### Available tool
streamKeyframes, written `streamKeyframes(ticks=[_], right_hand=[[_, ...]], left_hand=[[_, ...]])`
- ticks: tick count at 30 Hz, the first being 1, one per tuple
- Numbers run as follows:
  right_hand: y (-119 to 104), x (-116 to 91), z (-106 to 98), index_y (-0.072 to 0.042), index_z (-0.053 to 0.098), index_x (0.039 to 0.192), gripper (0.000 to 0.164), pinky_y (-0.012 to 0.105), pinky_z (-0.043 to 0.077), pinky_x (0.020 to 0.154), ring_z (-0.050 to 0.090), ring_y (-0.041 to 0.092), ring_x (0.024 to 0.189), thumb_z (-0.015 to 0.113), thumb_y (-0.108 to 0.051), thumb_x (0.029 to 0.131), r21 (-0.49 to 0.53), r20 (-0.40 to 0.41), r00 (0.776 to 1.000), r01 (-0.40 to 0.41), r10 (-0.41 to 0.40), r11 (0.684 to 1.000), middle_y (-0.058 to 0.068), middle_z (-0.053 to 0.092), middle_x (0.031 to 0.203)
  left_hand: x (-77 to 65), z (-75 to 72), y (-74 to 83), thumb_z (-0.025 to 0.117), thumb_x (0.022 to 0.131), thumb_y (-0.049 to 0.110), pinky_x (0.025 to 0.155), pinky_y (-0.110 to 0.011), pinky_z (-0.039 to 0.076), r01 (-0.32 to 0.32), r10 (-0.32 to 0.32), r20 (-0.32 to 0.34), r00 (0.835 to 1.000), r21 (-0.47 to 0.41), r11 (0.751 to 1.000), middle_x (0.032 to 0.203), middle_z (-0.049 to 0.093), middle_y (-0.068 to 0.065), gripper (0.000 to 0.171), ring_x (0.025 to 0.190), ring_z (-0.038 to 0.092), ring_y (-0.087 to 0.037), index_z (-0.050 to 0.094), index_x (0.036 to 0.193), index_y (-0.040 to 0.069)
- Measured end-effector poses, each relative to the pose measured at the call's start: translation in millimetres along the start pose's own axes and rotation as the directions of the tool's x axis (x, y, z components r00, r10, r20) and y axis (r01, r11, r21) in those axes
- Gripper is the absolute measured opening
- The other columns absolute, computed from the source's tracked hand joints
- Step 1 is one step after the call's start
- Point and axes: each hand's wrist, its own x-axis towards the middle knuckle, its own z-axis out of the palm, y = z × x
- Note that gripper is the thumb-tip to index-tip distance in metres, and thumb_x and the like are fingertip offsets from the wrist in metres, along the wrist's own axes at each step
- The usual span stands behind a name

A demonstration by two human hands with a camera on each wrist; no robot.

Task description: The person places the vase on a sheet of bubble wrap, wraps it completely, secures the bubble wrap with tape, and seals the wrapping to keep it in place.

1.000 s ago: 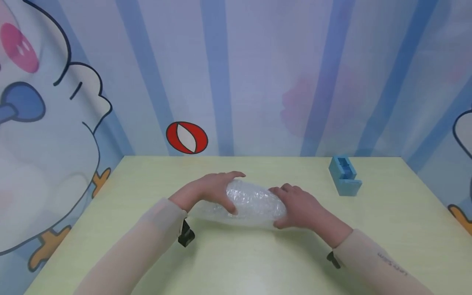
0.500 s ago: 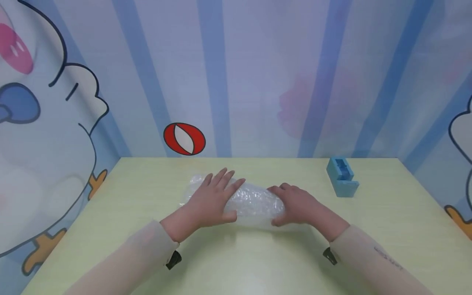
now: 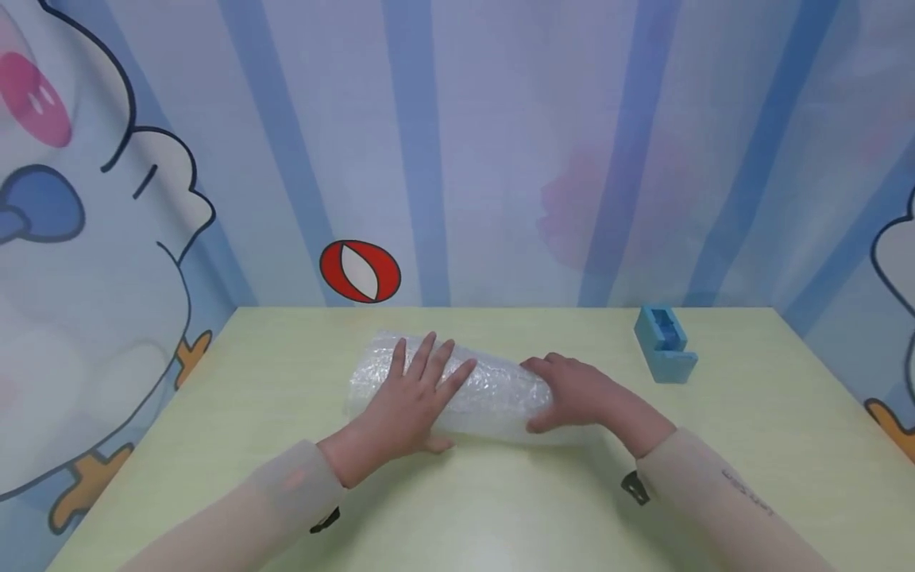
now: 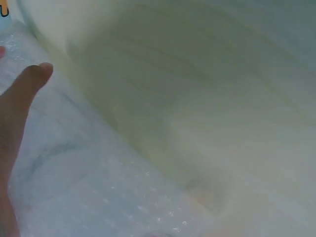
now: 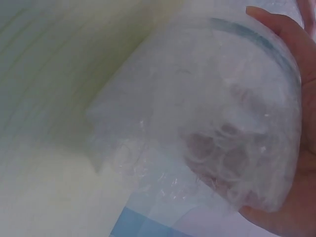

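A rolled bundle of clear bubble wrap (image 3: 493,389) lies across the table in the head view. My left hand (image 3: 400,405) rests on its left part, fingers spread and straight, thumb along the near side. In the left wrist view its thumb (image 4: 34,76) reaches over the bubble wrap (image 4: 98,173). My right hand (image 3: 579,393) grips the right end, thumb in front and fingers behind. The right wrist view looks at that end of the bubble wrap (image 5: 168,108), where fingers show faintly through the film and a teal curved line shows inside. Whatever the roll encloses is hidden.
A blue tape dispenser (image 3: 668,345) stands at the back right of the pale yellow-green table (image 3: 472,508). Behind the table hangs a striped cartoon backdrop (image 3: 493,159).
My left hand has let go of the roll's top, swung left and spread its fingers flat on the bubble wrap, uncovering the roll's left end. My right hand keeps its grip.
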Motion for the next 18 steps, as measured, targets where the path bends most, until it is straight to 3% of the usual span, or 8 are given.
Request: streamKeyframes(ticks=[7,13,18], right_hand=[[6.1,7.0,-5.4,-0.007,0.052,0.145,0.082,0.055,0.053,0.102,0.062,0.030,0.112,0.085,-0.037,0.076,0.078,0.076,0.996,-0.054,0.048,0.996,0.017,0.063,0.129],[9.2,12.6,-8.0,-0.005,0.053,0.142,0.079,0.054,0.052,0.102,0.063,0.030,0.112,0.085,-0.034,0.076,0.110,0.089,0.996,-0.009,0.000,0.994,0.017,0.065,0.130],[12.2,16.2,-8.5,-0.003,0.053,0.143,0.080,0.055,0.051,0.105,0.062,0.032,0.117,0.085,-0.032,0.076,0.135,0.109,0.994,0.000,-0.015,0.991,0.018,0.064,0.135]], left_hand=[[11.4,5.8,-4.0,0.086,0.070,0.062,0.116,-0.065,0.040,-0.003,0.002,-0.040,0.999,-0.023,1.000,0.151,0.048,-0.019,0.110,0.140,0.048,-0.042,0.037,0.156,0.017],[15.7,10.5,-9.0,0.090,0.065,0.060,0.114,-0.057,0.045,-0.029,0.019,-0.110,0.994,-0.091,0.995,0.142,0.052,-0.017,0.108,0.128,0.053,-0.036,0.043,0.151,0.016],[17.0,11.0,-10.3,0.091,0.065,0.060,0.111,-0.053,0.049,-0.032,0.021,-0.103,0.994,-0.102,0.994,0.141,0.053,-0.018,0.108,0.125,0.055,-0.036,0.043,0.150,0.014]])
